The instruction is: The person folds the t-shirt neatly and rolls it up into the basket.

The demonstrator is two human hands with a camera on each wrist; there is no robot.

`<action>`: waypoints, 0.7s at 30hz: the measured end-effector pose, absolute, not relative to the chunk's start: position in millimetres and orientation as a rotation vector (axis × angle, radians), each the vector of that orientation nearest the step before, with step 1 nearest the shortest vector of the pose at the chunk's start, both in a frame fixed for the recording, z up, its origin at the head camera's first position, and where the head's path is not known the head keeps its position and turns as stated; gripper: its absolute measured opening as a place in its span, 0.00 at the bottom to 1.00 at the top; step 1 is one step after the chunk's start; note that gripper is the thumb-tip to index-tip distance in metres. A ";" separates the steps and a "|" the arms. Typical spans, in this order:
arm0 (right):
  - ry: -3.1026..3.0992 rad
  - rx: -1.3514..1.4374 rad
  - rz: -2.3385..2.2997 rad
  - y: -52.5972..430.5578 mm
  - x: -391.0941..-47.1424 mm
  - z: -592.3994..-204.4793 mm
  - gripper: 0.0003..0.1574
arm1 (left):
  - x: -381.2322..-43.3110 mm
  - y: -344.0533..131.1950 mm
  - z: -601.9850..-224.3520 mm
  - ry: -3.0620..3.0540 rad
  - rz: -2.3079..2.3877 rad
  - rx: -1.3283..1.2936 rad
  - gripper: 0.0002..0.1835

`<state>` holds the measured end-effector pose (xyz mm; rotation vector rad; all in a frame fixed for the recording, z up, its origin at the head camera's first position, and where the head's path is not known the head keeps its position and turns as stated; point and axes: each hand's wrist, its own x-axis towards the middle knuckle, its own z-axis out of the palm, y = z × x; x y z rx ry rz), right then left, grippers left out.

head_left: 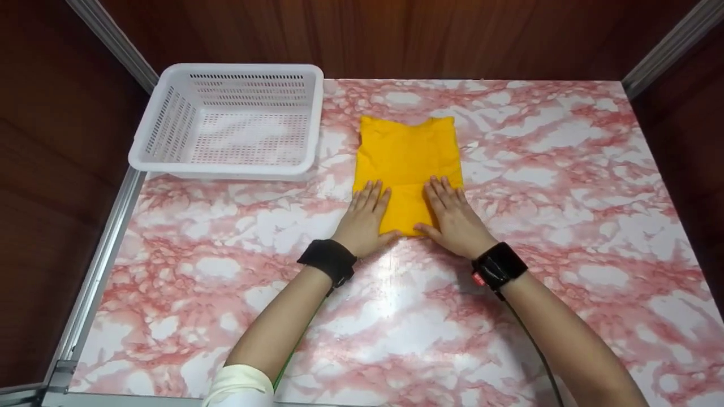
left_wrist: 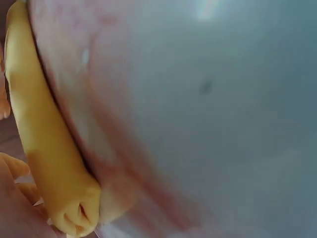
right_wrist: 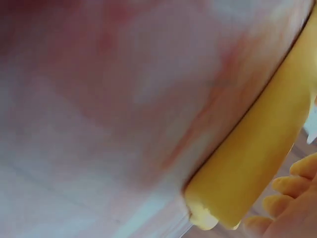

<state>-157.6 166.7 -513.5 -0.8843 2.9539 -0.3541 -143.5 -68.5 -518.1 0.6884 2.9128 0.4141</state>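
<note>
A folded yellow garment (head_left: 408,150) lies flat on the table, its far edge dipping in the middle like a neckline. On its near left part rests my left hand (head_left: 366,219), fingers straight and pointing away. My right hand (head_left: 452,217) rests the same way on the near right part. Both thumbs point inward along the near edge. In the left wrist view the garment's thick rounded fold (left_wrist: 47,124) runs down the left side, with fingers behind it. The right wrist view shows the near fold (right_wrist: 257,144) and several fingertips (right_wrist: 287,186) beyond it.
A white perforated plastic basket (head_left: 226,168) stands at the back left of the red-and-white marbled table (head_left: 565,271). Dark wooden panels (head_left: 367,34) with metal edge strips enclose the back and sides. Black bands (head_left: 329,261) with cables are on both wrists.
</note>
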 end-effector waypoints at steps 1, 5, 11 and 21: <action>2.938 -0.896 -0.328 166.4 -156.6 -514.1 0.55 | -142.2 -67.8 -519.5 2.907 0.403 0.703 0.49; 2.886 -0.891 -0.243 167.0 -155.8 -516.4 0.62 | -141.5 -66.9 -523.9 2.892 0.364 0.704 0.52; 2.830 -0.872 -0.191 168.0 -162.1 -517.1 0.65 | -146.7 -67.3 -525.6 2.839 0.318 0.667 0.54; 2.829 -0.932 -0.223 167.0 -168.5 -518.7 0.60 | -148.7 -64.7 -519.2 2.867 0.272 0.664 0.51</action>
